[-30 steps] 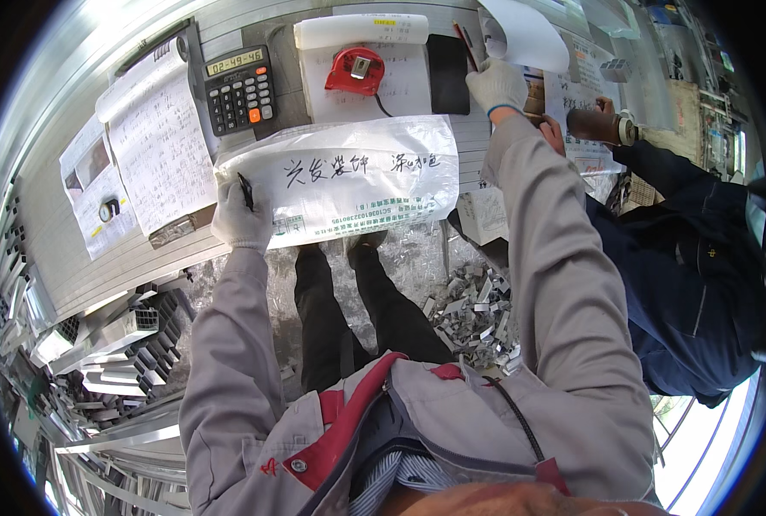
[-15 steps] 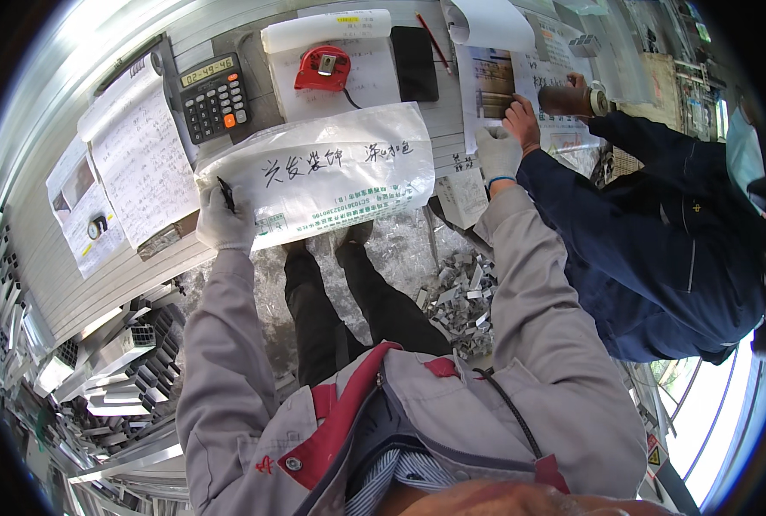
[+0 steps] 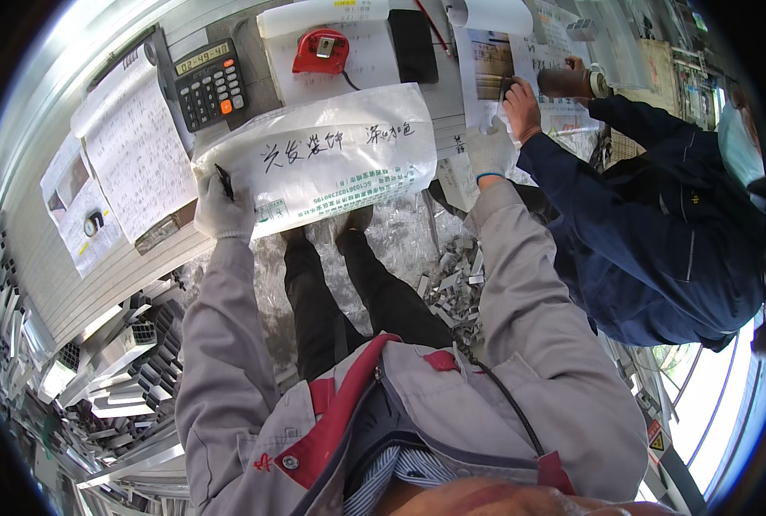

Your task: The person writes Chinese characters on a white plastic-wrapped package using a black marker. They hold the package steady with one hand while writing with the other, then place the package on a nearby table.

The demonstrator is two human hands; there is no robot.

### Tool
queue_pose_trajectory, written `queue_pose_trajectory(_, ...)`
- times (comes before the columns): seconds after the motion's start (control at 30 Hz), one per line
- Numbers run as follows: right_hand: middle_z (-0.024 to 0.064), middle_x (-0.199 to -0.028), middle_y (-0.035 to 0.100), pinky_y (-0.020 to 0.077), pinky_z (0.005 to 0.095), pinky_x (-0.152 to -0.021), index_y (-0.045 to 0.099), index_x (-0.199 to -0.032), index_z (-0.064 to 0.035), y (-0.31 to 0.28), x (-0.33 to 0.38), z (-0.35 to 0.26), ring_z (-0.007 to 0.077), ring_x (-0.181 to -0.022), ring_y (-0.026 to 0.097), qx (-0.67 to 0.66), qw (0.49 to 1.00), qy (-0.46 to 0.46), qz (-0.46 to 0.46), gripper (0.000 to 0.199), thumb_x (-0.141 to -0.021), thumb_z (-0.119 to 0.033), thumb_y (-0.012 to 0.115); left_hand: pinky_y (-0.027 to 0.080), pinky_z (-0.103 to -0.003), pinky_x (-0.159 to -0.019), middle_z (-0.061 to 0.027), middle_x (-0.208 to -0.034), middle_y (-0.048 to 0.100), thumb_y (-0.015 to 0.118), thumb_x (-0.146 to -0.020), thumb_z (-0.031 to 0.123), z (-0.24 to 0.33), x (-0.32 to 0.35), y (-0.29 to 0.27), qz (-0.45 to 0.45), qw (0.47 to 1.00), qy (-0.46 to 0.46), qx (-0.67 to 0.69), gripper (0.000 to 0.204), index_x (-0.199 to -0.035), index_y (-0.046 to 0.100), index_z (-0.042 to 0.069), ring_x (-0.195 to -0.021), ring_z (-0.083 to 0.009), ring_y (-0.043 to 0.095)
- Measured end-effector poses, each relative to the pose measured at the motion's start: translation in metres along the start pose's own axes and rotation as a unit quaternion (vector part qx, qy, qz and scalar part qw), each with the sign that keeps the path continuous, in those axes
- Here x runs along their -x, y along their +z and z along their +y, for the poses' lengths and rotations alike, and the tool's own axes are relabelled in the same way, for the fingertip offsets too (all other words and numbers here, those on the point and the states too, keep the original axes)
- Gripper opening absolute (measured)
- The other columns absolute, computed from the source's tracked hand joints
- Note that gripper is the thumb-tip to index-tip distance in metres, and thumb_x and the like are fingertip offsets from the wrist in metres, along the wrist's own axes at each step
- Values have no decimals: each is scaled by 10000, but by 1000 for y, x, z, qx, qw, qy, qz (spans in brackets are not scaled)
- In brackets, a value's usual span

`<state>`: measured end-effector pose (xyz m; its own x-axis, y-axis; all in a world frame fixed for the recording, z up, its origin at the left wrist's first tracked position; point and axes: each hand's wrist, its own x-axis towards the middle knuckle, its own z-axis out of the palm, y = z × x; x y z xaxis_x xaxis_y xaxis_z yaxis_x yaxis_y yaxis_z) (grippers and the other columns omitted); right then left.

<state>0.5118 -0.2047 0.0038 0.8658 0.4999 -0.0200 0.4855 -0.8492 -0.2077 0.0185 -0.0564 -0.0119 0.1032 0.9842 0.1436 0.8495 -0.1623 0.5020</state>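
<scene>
White plastic bag (image 3: 340, 163), spread flat, and black pen (image 3: 224, 179) are in the left grip (image 3: 224, 209); unclear whether the right grip (image 3: 492, 152) grasps anything.

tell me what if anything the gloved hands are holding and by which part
Left hand: the white plastic sheet, by its left end, and a black pen, part gripped unclear. Right hand: cannot tell.

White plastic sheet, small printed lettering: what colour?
Green printed lettering on the white plastic sheet; best in head view.

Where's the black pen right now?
In the head view, the black pen is left of centre, in the gloved left hand at the left end of the white bag, below the calculator.
</scene>
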Motion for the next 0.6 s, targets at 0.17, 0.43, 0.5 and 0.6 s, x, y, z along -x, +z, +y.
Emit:
queue_pose_trajectory(0.17,207,-1190,771,595,483,-907,721,-1358,-14,-7,30,-30,366,-954,750,-9,987,-128,96,584,-853,-302,780,562,-533,-711,-112,-1073,736,696,-997,421,-3,-1,1,-20,1000,-12,9,302,-967,709,121,-838,-423,717)
queue_pose_trajectory(0.43,120,-1131,816,658,367,-796,795,-1228,-82,-25,201,-178,260,-830,815,-271,869,-345,-227,294,-939,-137,784,542,-490,-636,-93,-934,700,653,-1058,436,-2,1,-5,12,999,1,51,377,-858,687,118,-748,-387,699)
queue_pose_trajectory(0.5,158,-1136,805,645,414,-815,781,-1254,-97,-18,244,-210,294,-861,803,-273,863,-300,-300,343,-913,-138,772,550,-493,-629,-64,-946,698,663,-1045,461,-3,1,-6,10,997,1,70,375,-854,695,140,-736,-362,707)
queue_pose_trajectory(0.6,185,-1177,774,620,446,-880,696,-1385,-91,-2,279,-245,323,-960,780,-260,856,-274,-353,495,-894,-111,756,552,-491,-640,-65,-952,702,652,-1052,467,-6,1,-8,-3,999,8,48,393,-843,697,137,-749,-362,709)
